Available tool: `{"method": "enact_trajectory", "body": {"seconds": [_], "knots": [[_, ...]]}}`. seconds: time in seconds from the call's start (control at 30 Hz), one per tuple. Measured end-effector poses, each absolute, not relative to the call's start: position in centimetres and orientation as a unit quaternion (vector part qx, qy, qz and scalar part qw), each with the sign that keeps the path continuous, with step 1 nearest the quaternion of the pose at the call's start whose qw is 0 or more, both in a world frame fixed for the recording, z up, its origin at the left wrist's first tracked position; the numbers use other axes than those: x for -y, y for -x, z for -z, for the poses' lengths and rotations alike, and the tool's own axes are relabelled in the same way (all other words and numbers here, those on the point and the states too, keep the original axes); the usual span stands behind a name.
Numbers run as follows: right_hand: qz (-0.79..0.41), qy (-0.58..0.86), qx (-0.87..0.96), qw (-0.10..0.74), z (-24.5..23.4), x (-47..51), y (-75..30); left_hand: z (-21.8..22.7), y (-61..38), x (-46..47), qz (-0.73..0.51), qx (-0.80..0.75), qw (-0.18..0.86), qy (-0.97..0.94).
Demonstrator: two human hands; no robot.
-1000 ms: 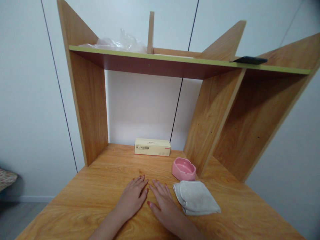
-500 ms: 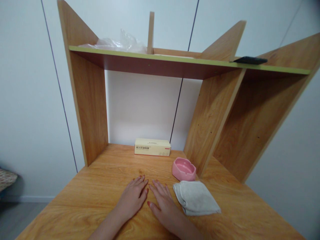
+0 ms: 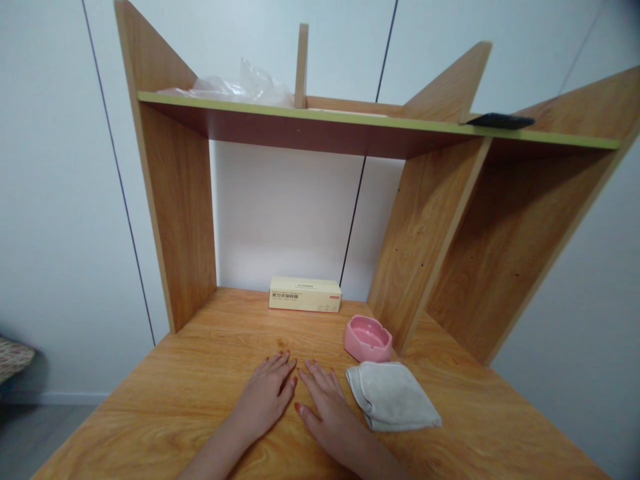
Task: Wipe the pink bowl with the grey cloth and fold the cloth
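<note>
My left hand (image 3: 266,393) lies flat on the wooden desk (image 3: 165,400), fingers stretched forward and nothing in it. Close beside it, my right hand (image 3: 324,405) rests palm down with its fingers spread, also holding nothing. A folded grey cloth (image 3: 395,397) lies just right of my right hand. Behind the cloth stands a pink ashtray (image 3: 367,340) with notches in its rim. Farther back, a long cream box of cling film (image 3: 305,295) with printed lettering sits against the wall.
Wooden uprights (image 3: 183,213) carry an overhead shelf (image 3: 340,127) across the back of the desk. On it lie a clear plastic bag (image 3: 240,87) and a flat black object (image 3: 500,121). A divider panel (image 3: 425,240) stands right of the ashtray.
</note>
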State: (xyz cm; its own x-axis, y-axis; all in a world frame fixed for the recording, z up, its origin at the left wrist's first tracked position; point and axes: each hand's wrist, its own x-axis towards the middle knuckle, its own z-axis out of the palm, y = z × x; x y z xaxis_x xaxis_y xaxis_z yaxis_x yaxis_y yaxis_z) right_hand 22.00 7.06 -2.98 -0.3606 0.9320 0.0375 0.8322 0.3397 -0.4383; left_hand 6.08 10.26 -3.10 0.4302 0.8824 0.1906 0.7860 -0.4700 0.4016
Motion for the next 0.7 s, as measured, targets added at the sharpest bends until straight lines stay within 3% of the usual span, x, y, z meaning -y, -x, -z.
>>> {"method": "enact_trajectory", "body": {"seconds": [0.7], "knots": [[-0.175,0.550,0.804,0.139,2.73,-7.00,-21.90,2.89,-6.08,-10.17,-0.199,-0.495,0.130,-0.836]]}}
